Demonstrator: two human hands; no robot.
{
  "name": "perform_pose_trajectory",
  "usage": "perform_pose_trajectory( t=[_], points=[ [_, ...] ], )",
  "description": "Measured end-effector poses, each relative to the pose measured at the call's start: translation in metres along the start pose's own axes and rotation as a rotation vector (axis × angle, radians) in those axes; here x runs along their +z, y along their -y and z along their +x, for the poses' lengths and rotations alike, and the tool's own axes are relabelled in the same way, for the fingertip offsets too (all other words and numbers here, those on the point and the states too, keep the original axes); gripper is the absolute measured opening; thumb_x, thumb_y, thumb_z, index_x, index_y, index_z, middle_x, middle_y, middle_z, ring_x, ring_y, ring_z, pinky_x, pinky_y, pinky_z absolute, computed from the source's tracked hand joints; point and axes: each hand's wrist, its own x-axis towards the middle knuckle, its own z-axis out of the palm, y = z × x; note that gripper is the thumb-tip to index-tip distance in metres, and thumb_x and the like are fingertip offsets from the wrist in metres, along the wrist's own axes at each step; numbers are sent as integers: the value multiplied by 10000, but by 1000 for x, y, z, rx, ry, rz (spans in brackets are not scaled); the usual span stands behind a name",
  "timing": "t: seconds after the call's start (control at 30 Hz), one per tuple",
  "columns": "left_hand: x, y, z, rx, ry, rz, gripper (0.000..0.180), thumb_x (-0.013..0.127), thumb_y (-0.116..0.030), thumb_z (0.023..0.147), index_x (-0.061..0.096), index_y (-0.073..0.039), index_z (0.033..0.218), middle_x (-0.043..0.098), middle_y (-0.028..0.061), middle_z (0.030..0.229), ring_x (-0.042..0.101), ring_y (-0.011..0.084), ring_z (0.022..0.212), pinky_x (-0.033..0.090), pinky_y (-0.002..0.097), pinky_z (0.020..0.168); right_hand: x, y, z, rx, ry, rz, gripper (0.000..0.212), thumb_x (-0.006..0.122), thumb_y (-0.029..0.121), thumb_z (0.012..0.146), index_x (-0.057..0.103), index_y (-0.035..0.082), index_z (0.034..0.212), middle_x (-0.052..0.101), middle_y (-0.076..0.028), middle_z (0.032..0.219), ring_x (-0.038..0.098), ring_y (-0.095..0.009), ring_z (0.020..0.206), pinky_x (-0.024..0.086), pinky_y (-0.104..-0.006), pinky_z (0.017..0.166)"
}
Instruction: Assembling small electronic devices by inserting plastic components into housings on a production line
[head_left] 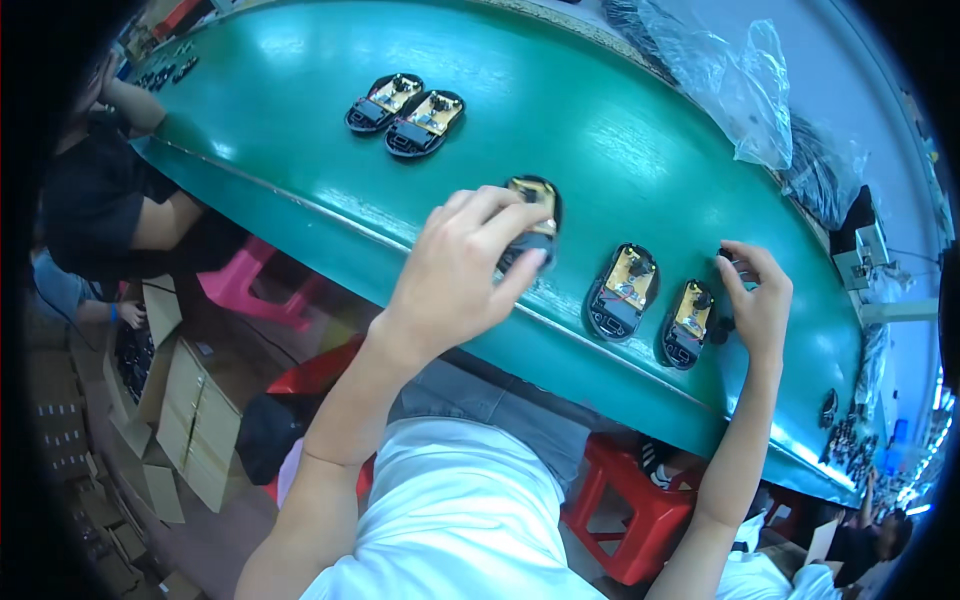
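My left hand [455, 265] is closed over an opened computer mouse [535, 190], a black shell with a tan circuit board inside, near the front edge of the green table [300, 110]. Part of that mouse is hidden behind my fingers. Farther right, my right hand [760, 290] pinches a small black part [724, 256], too small to name. Beside it lie two more opened mice, one mouse [622, 290] and another mouse [687, 322], boards facing up. A few small dark pieces [724, 328] sit under my right hand.
Two opened mice [405, 112] rest side by side at the far left. Clear plastic bags [740, 90] lie along the far edge. Small black parts [850, 440] are heaped at the right end. Red stools [630, 510], cardboard boxes [200, 430] and a co-worker [110, 200] are nearby.
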Motion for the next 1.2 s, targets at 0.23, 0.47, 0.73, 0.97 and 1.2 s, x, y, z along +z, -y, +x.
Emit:
perform_pose_trajectory(
  t=[0.23, 0.47, 0.73, 0.97, 1.2],
  points=[
    [0, 20, 10, 8, 9, -31, 256, 696, -77, 856, 693, -39, 1109, 670, 141, 1112, 635, 345, 1039, 513, 424, 902, 7, 65, -5, -4, 125, 528, 235, 702, 57, 881, 722, -4, 1107, 704, -53, 962, 632, -92, 840, 527, -274, 781],
    [10, 31, 26, -29, 140, 35, 248, 730, -139, 861, 707, -65, 1096, 631, 113, 1072, 602, 316, 1042, 487, 417, 926, 36, 112, 5, -183, 248, 454, 192, 725, 20, 832, 731, -7, 1022, 722, -71, 947, 676, -135, 789, 546, -271, 766],
    [32, 13, 13, -111, 50, -39, 186, 722, -71, 840, 707, -55, 1024, 629, 100, 1011, 597, 315, 961, 494, 427, 870, 61, 120, 8, -121, 273, 555, 221, 743, -34, 820, 719, -34, 1039, 743, -93, 1025, 728, -146, 864, 581, -278, 807],
    [36, 11, 5, -136, -13, -96, 165, 717, -45, 825, 692, -55, 988, 633, 95, 1002, 598, 312, 944, 495, 423, 859, 72, 127, 2, -211, 187, 454, 207, 771, -42, 783, 721, -21, 983, 736, -108, 1022, 724, -174, 859, 582, -293, 800],
    [41, 10, 5, -110, -11, -72, 135, 702, -41, 835, 677, -52, 968, 627, 100, 996, 596, 314, 931, 494, 425, 842, 70, 130, 4, -290, 148, 249, 136, 778, -9, 762, 726, -13, 888, 746, -105, 981, 727, -228, 847, 557, -320, 787]
  ],
)
